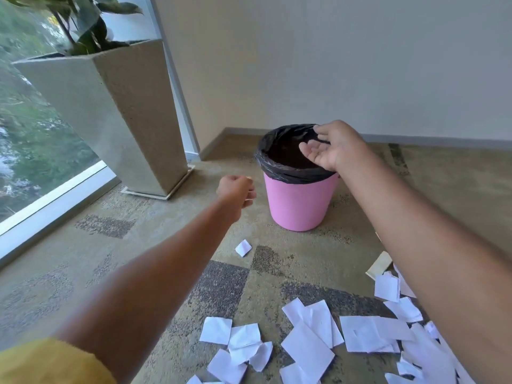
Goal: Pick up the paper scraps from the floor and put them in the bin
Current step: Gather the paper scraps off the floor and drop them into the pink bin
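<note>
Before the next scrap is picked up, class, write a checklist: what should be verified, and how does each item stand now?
1. Round pink plastic bin upright on the patterned carpet: ok.
2. Black bin liner folded over the rim, mouth open: ok.
3. Right hand empty, fingers relaxed over the bin's mouth: ok.
4. Left hand free: cannot tell; its fingers are curled, beside the bin.
5. Floor cleared: not ok; white paper scraps lie on the carpet, one small scrap nearer the bin.
</note>
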Tool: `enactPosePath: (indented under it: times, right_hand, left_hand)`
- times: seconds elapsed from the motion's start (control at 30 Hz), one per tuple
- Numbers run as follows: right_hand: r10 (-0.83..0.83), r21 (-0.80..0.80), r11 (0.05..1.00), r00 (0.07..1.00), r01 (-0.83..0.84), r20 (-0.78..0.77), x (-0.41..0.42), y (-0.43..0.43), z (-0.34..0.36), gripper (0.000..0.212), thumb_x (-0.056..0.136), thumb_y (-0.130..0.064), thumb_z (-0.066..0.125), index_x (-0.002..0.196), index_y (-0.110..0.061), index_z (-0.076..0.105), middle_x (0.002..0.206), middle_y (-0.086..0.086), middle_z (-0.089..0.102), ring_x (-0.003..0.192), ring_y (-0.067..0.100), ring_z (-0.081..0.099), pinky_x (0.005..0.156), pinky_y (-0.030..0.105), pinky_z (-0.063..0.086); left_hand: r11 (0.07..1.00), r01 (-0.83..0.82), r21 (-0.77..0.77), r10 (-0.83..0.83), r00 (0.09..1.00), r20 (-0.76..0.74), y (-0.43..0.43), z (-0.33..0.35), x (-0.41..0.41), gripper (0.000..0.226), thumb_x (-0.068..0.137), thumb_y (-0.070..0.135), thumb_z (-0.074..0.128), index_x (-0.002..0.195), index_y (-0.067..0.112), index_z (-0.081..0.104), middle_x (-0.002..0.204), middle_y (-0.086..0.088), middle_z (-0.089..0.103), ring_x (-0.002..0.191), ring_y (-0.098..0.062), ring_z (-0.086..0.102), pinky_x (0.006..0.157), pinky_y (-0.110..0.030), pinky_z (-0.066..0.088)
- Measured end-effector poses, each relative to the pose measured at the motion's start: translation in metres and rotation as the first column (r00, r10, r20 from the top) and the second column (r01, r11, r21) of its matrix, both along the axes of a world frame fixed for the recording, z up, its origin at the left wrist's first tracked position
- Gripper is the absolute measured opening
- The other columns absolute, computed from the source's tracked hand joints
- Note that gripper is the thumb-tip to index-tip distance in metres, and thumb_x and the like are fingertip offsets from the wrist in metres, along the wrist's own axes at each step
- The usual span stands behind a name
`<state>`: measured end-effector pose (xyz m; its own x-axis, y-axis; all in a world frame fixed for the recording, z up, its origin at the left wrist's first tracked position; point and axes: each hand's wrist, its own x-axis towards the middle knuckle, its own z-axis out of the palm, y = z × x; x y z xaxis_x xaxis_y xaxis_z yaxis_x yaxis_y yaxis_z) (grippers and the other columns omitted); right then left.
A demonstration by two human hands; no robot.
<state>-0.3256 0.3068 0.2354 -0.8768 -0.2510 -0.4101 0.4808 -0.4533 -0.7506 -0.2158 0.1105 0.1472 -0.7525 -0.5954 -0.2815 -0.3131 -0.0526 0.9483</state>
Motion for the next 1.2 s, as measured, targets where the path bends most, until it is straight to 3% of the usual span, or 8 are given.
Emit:
enactPosePath:
  times: [0.13,0.27,0.4,0.5,0.63,0.9,1.03,1.2]
  right_hand:
    - [0.279,0.18,0.949,0.954,-0.257,-0.109,0.016,-0.003,-0.007,0.007,0.101,-0.01,0.066,0.106,-0.005,0.068,0.085,0.007,0.067,0.07,0.016,0.068,0.059,0.024,0.057]
    - [0.553,0.405,0.791,0.819,-0.459,-0.152,0.037,-0.008,-0.034,0.014,0.097,-0.015,0.075,0.106,-0.005,0.07,0.081,0.005,0.069,0.063,0.012,0.066,0.057,0.022,0.057]
    - [0.689,0.549,0.635,0.719,-0.543,-0.086,0.058,-0.016,-0.083,0.014,0.095,-0.013,0.077,0.104,-0.007,0.068,0.083,0.008,0.071,0.063,0.014,0.066,0.057,0.025,0.057]
    - [0.783,0.65,0.454,0.621,-0.609,0.035,0.077,-0.02,-0.127,0.017,0.094,-0.012,0.079,0.106,-0.008,0.068,0.085,0.01,0.072,0.064,0.017,0.066,0.058,0.027,0.056]
    - [0.861,0.723,0.187,0.466,-0.665,0.206,0.107,-0.024,-0.177,0.027,0.091,-0.011,0.082,0.113,-0.005,0.068,0.09,0.011,0.073,0.066,0.018,0.067,0.059,0.029,0.055]
    - [0.936,0.903,-0.142,0.242,-0.406,0.256,0.177,-0.049,-0.233,0.039,0.077,-0.029,0.094,0.109,-0.022,0.072,0.1,-0.001,0.072,0.09,0.02,0.072,0.071,0.034,0.058]
    - [0.954,0.942,-0.276,0.069,-0.189,0.293,0.215,-0.062,-0.251,0.073,0.072,-0.047,0.094,0.134,-0.029,0.06,0.125,-0.003,0.057,0.116,0.024,0.059,0.086,0.04,0.053]
    - [0.933,0.93,-0.353,-0.043,0.105,0.358,0.249,-0.058,-0.264,0.106,0.067,-0.055,0.093,0.153,-0.027,0.039,0.164,0.013,0.023,0.154,0.036,0.026,0.106,0.054,0.048]
  left_hand:
    - [0.936,0.204,-0.287,-0.144,0.965,0.218,-0.013,-0.072,0.025,0.025,0.099,0.013,0.068,0.122,0.006,0.066,0.12,-0.02,0.072,0.096,-0.027,0.067,0.084,-0.038,0.058]
    - [0.776,0.454,-0.438,-0.271,0.867,0.418,-0.016,-0.137,0.046,0.058,0.096,0.021,0.076,0.149,0.01,0.054,0.143,-0.015,0.061,0.12,-0.026,0.061,0.097,-0.031,0.048]
    - [0.564,0.625,-0.54,-0.299,0.764,0.572,-0.018,-0.18,0.056,0.078,0.097,0.028,0.074,0.164,0.025,0.036,0.17,-0.011,0.034,0.153,-0.035,0.038,0.122,-0.049,0.039]
    - [0.393,0.645,-0.655,-0.268,0.762,0.589,-0.021,-0.192,0.063,0.052,0.098,0.031,0.071,0.149,0.034,0.057,0.154,0.001,0.054,0.138,-0.029,0.047,0.109,-0.048,0.051]
    - [0.407,0.557,-0.724,-0.263,0.83,0.491,-0.028,-0.196,0.07,0.024,0.097,0.015,0.071,0.118,0.025,0.077,0.128,-0.002,0.064,0.124,-0.027,0.056,0.096,-0.042,0.056]
    - [0.428,0.599,-0.677,-0.35,0.8,0.487,-0.054,-0.189,0.102,0.027,0.102,0.019,0.067,0.128,0.017,0.073,0.127,-0.013,0.066,0.112,-0.029,0.067,0.102,-0.043,0.056]
    - [0.415,0.66,-0.626,-0.42,0.749,0.512,-0.072,-0.187,0.136,0.027,0.1,0.012,0.068,0.125,0.02,0.076,0.125,-0.007,0.067,0.106,-0.018,0.063,0.103,-0.034,0.054]
    - [0.334,0.735,-0.59,-0.518,0.666,0.536,-0.091,-0.182,0.183,0.034,0.098,0.012,0.069,0.13,0.022,0.073,0.124,-0.004,0.068,0.105,-0.013,0.061,0.097,-0.034,0.056]
